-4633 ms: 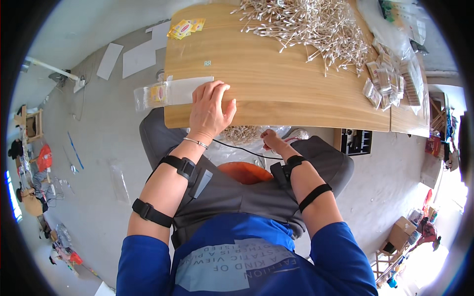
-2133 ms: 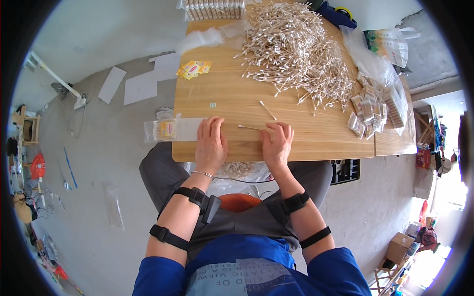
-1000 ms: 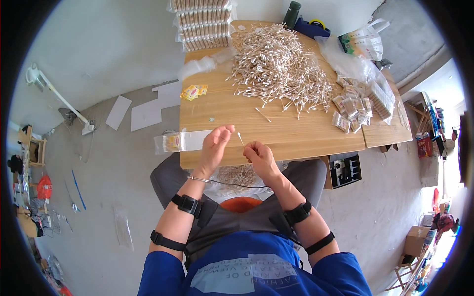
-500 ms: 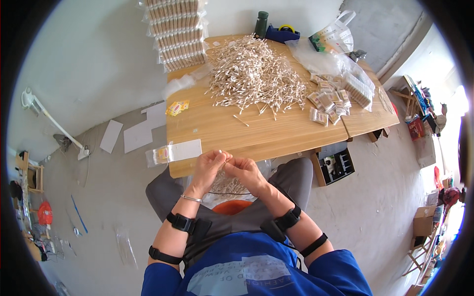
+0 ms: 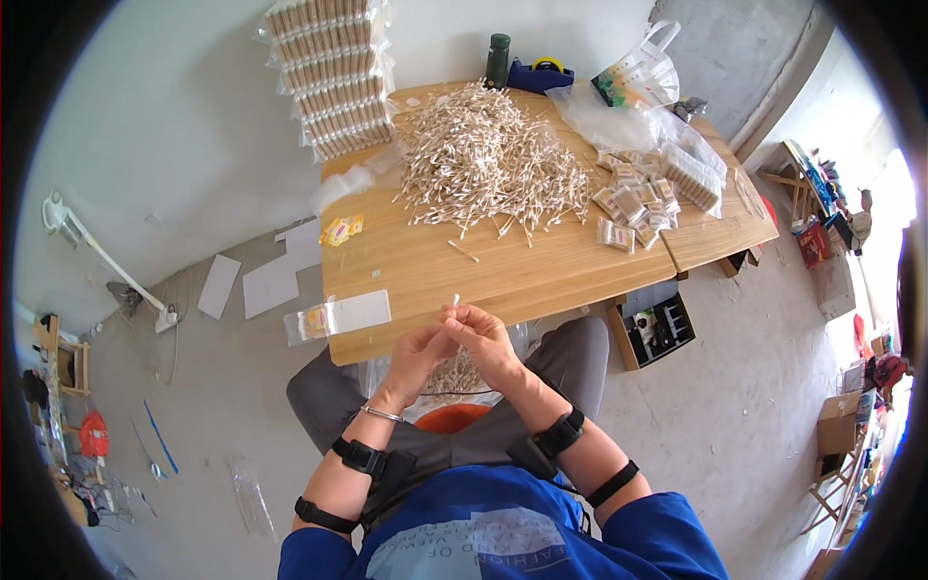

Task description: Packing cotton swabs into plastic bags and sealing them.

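Both my hands meet just off the table's near edge, above my lap. My right hand (image 5: 486, 346) pinches a cotton swab, whose white tip (image 5: 456, 299) pokes up above the fingers. Right against it, my left hand (image 5: 416, 362) has its fingers curled together; what they hold, if anything, is hidden. Below the hands, a clear bag of cotton swabs (image 5: 452, 377) lies between my knees. A large heap of loose cotton swabs (image 5: 483, 159) covers the table's far middle, and one stray swab (image 5: 463, 250) lies in front of it.
On the wooden table (image 5: 541, 280) are a clear sleeve with white card (image 5: 356, 312), yellow labels (image 5: 341, 230), small swab packs (image 5: 633, 208), a tape dispenser (image 5: 541, 75) and a dark green bottle (image 5: 497, 61). Bagged swabs (image 5: 333, 82) are stacked at far left. An open box (image 5: 654, 324) stands under the table's right.
My left hand has drawn down a little toward me, and the right fingers now sit higher than the left. A white swab tip has come into sight above them. The view has shifted slightly.
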Motion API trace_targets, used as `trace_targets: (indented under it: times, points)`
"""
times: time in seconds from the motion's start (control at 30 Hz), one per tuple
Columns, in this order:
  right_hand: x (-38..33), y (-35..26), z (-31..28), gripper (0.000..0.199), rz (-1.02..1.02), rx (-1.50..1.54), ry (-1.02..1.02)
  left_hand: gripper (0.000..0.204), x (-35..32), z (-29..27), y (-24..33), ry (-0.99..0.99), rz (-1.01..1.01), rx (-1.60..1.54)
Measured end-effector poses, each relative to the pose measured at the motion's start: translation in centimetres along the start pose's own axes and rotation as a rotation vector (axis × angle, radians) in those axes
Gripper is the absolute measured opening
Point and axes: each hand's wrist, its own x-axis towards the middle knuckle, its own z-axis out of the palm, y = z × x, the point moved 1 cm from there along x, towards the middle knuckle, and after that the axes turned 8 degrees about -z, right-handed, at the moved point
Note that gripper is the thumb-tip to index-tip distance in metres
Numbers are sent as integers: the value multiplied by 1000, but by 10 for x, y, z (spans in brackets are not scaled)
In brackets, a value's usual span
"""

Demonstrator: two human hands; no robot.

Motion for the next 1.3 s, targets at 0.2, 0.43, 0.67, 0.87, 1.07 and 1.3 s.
trace_targets:
  times: [0.2, 0.43, 0.67, 0.87, 1.07, 1.3]
  points:
    - [12, -9, -23, 9, -35, -457, -47, 27, 0, -15, 1, 168, -13, 189]
    - [5, -20, -10, 15, -81, -837, -148, 24, 0, -11, 15, 327, 198, 273]
    - [8, -13, -8, 11, 43, -405, -131, 19, 1, -1, 32, 217, 268, 95]
    - [8, -15, -4, 9, 39, -337, -151, 22, 0, -2, 37, 171, 263, -61]
    - [3, -25, 7, 15, 41, -325, -186, 25, -1, -5, 34, 132, 218, -85]
    - [2, -23, 7, 21, 32, -300, -189, 30, -3, 4, 39, 66, 212, -243]
